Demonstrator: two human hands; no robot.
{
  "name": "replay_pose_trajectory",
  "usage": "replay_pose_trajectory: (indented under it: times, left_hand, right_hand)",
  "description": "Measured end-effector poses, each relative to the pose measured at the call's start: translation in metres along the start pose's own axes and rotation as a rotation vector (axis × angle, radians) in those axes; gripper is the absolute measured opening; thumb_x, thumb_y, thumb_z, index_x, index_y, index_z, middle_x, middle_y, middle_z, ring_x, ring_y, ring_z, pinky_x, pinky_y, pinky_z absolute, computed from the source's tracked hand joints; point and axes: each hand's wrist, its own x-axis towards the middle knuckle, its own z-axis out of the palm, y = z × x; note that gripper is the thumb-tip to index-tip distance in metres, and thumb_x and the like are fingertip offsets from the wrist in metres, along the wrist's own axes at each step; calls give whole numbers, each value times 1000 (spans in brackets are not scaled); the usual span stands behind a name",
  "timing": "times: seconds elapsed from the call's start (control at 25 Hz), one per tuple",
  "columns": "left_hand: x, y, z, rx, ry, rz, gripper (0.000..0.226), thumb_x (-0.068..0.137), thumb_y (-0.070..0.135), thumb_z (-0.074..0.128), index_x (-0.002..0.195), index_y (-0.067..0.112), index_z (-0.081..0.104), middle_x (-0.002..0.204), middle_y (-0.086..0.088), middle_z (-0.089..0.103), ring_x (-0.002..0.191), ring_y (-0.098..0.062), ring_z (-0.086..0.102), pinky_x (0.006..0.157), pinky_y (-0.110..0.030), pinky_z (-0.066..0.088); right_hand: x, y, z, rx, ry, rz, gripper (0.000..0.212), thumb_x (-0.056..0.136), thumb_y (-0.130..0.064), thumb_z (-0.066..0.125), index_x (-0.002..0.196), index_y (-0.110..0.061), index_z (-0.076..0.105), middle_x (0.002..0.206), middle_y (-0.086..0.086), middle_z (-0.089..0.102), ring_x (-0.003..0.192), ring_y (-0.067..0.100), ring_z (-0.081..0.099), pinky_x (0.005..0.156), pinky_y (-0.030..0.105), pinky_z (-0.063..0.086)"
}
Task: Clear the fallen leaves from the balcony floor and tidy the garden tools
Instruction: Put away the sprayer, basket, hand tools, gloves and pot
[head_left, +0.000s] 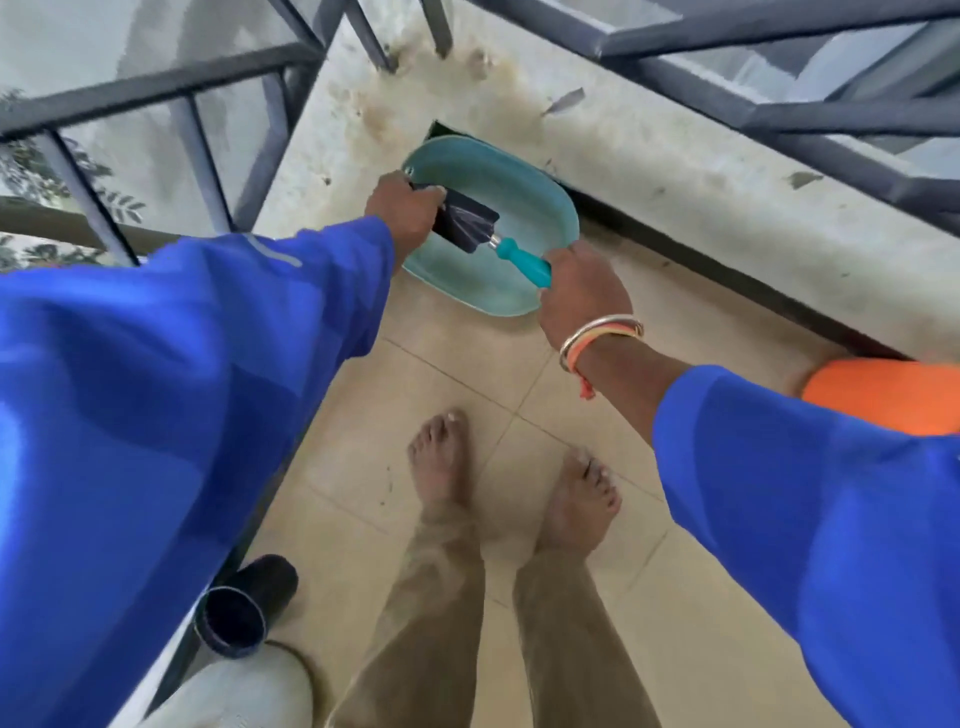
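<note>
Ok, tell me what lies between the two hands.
In the head view, the trowel spans that gap, dark blade near the left hand, handle in the right hand, over the teal tray.

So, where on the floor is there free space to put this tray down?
Bare tiles lie between the teal tray and the feet; more lie between the feet and the orange object. It is crowded near the black pot, lower left.

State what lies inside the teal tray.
Inside the teal tray sits the dark blade of the trowel, its handle held by the right hand. The left hand grips the rim. Whatever lies under the blade and that hand is covered.
</note>
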Motion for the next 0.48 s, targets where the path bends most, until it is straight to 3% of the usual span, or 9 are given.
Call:
replay_pose_trajectory:
  times: [0.08,0.16,0.2,0.28,0.4,0.48]
  left_hand:
    - [40,-60,22,195,-18,-51,57,86,46,41,125,7,59,112,-12,68,107,-32,64,90,-42,55]
    - [-20,-190,73,294,-26,-20,62,86,48,8,133,18,34,129,-13,59,118,-29,52,99,-51,47]
    - [-47,-248,99,367,-37,-58,51,88,41,10,133,25,29,133,-12,55,118,-29,48,100,-52,45]
    - [-86,-316,131,379,19,-105,40,96,31,30,134,21,38,128,-9,54,113,-31,49,96,-47,44]
    - [-94,-271,113,498,4,-161,37,98,33,25,127,18,43,119,-8,57,108,-32,55,90,-47,45]
    - [-83,-281,108,425,86,-175,28,98,23,36,124,19,44,116,-9,60,104,-32,58,86,-47,48]
  right_hand:
    - [18,-2,5,-48,-31,-29,31,87,-9,59,118,-7,62,113,13,56,103,34,56,86,42,50]
    - [29,-5,7,-103,-64,-47,34,86,-11,60,120,-7,62,112,12,57,102,33,57,86,42,50]
    - [33,-6,8,-129,-80,-55,35,86,-12,61,121,-8,62,113,12,57,103,33,57,87,42,49]
    - [42,-9,9,-168,-115,-57,36,87,-14,63,123,-8,61,114,11,57,103,31,57,87,40,49]
    - [53,-14,13,-176,-168,-39,35,87,-16,66,121,-8,60,112,11,57,101,29,59,86,39,51]
    - [62,-17,16,-198,-202,-33,35,88,-16,67,120,-8,58,113,12,58,103,30,59,87,39,51]
